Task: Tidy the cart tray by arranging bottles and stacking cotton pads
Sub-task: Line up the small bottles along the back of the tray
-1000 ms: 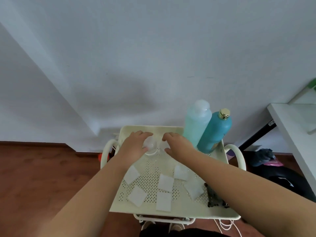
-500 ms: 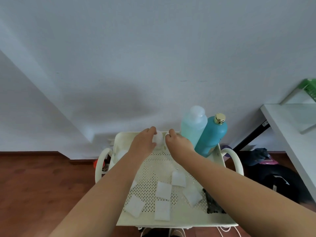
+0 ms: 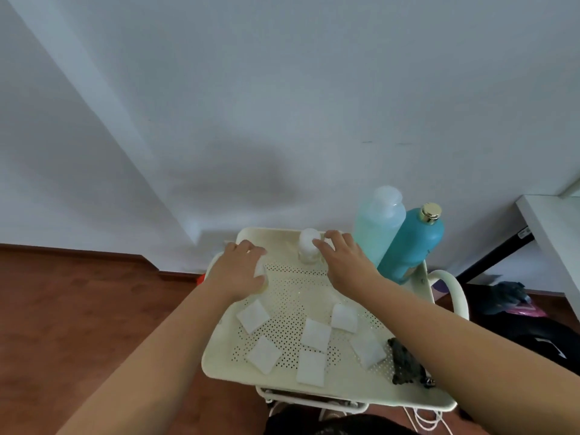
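Observation:
A cream perforated cart tray [image 3: 282, 296] lies below me. At its back edge a small clear bottle with a white cap [image 3: 309, 249] stands upright. My right hand [image 3: 343, 263] is just right of it, fingers spread, fingertips touching the cap. At the tray's back left corner my left hand [image 3: 238, 271] curls over a small white container [image 3: 260, 270], mostly hidden. Two tall bottles stand at the back right corner, a pale aqua bottle [image 3: 376, 233] and a teal bottle with a gold cap [image 3: 411, 249]. Several square cotton pads [image 3: 315, 334] lie scattered singly across the tray's front half.
A black lumpy object [image 3: 405, 365] sits on the tray's front right, under my right forearm. The cart handle [image 3: 452, 287] curves out at the right. A white table [image 3: 555, 221] and a black bag [image 3: 533, 334] are farther right. The wall is right behind the cart.
Both hands carried the small clear bottle to the tray's back edge and stood it there. My left hand then left it and moved to the back left corner onto the white container.

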